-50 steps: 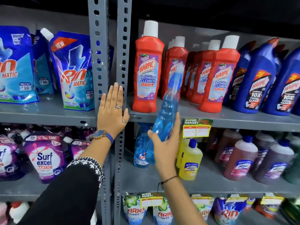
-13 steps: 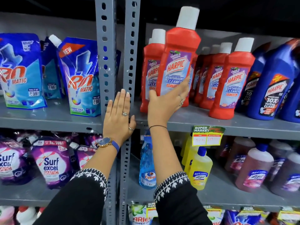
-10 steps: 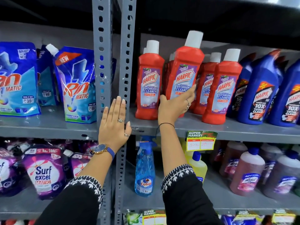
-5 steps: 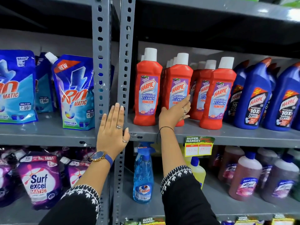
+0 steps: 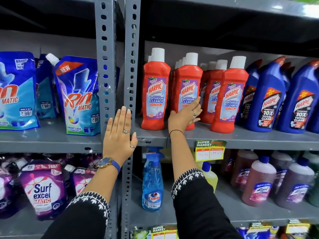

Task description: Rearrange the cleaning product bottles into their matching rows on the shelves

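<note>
Two hands are up at the grey steel shelving. The left hand (image 5: 119,135) lies flat, fingers straight and together, against the perforated upright post (image 5: 128,83) at the level of the middle shelf (image 5: 250,139) — gripping nothing. The right hand (image 5: 183,117) is open against the lower front of a red Harpic bathroom cleaner bottle (image 5: 188,87), fingers spread across its label and side, not closed round it. That bottle stands upright on the middle shelf in the row of red Harpic bottles — blue Harpic bottles (image 5: 265,99) stand to its right. Below, a blue Colin spray bottle (image 5: 152,183) stands beside a yellow bottle (image 5: 209,176).
</note>
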Demonstrator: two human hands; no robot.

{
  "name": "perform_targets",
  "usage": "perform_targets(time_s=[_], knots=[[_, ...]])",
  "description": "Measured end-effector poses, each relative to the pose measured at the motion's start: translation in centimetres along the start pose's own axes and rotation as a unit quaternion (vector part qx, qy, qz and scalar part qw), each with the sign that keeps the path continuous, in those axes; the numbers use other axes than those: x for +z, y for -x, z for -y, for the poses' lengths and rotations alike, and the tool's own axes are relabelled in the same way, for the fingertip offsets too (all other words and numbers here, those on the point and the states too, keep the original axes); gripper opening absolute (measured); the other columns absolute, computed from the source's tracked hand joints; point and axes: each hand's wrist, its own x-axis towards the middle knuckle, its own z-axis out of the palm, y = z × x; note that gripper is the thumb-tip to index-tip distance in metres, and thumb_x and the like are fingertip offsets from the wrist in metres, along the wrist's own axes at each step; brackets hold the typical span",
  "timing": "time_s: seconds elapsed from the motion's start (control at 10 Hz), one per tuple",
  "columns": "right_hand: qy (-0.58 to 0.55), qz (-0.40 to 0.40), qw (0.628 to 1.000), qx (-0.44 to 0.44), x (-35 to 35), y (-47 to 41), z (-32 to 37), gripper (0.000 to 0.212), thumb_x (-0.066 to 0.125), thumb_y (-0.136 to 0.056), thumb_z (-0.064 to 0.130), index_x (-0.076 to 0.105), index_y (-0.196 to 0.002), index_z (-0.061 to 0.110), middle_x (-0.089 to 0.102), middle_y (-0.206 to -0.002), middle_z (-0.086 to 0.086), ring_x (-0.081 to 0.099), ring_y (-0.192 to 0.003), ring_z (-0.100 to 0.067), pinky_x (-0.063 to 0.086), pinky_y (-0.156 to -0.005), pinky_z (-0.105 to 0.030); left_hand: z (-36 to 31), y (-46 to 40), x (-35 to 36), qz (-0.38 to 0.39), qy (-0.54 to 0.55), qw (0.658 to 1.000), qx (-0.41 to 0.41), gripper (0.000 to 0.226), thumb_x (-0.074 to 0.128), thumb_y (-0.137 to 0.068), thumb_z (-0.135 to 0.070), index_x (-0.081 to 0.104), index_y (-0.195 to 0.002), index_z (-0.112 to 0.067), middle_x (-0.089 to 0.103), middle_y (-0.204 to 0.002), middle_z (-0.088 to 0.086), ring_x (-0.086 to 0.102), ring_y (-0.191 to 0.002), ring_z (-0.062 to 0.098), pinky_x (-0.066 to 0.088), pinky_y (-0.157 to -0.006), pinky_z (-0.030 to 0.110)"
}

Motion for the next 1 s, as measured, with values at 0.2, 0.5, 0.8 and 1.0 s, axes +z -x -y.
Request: perform_targets(time_s=[0.2, 0.5, 0.8, 1.0], knots=[[0.003, -0.005, 1.0, -0.005, 0.2, 0.1, -0.1, 0.103, 0.069, -0.073, -0.006, 0.003, -0.15, 0.012, 0.023, -0.151, -0.013, 0.008, -0.145, -0.036, 0.001, -0.116, -0.053, 0.0, -0.1, -0.1, -0.001, 0.0, 1.0, -0.001, 0.069, 0.037, -0.086, -0.027, 0.018, -0.147, -0.002, 0.021, -0.152, 0.016, 0.02, -0.14, 0.027, 0.003, -0.117, 0.036], [-0.003, -0.005, 1.0, -0.007, 0.0, 0.1, -0.3, 0.105, 0.069, -0.071, -0.007, 0.003, -0.15, 0.013, 0.024, -0.15, -0.013, 0.009, -0.144, -0.035, 0.001, -0.116, -0.052, 0.1, 0.0, 0.1, -0.008, 0.004, 1.0, 0.006, 0.069, 0.038, -0.086, -0.026, 0.018, -0.147, -0.002, 0.021, -0.152, 0.016, 0.019, -0.14, 0.027, 0.004, -0.117, 0.036], [0.01, -0.019, 0.999, -0.037, -1.0, 0.8, 0.5, 0.111, 0.077, -0.068, 0.004, 0.004, -0.15, 0.013, 0.01, -0.158, -0.012, 0.003, -0.147, -0.032, 0.002, -0.118, -0.043, -0.1, -0.1, -0.1, -0.01, 0.008, 1.0, -0.007, 0.069, 0.038, -0.086, -0.026, 0.018, -0.147, -0.001, 0.024, -0.152, 0.018, 0.019, -0.14, 0.026, 0.003, -0.118, 0.036], [-0.007, -0.057, 0.988, -0.144, -1.0, 1.7, 1.1, 0.092, 0.062, -0.074, 0.004, 0.008, -0.149, 0.009, 0.005, -0.16, -0.011, 0.002, -0.147, -0.028, 0.001, -0.119, -0.04, -0.2, 0.1, 0.0, -0.01, 0.021, 0.999, -0.022, 0.069, 0.037, -0.086, -0.026, 0.018, -0.148, -0.001, 0.025, -0.151, 0.019, 0.019, -0.141, 0.028, 0.003, -0.118, 0.036]])
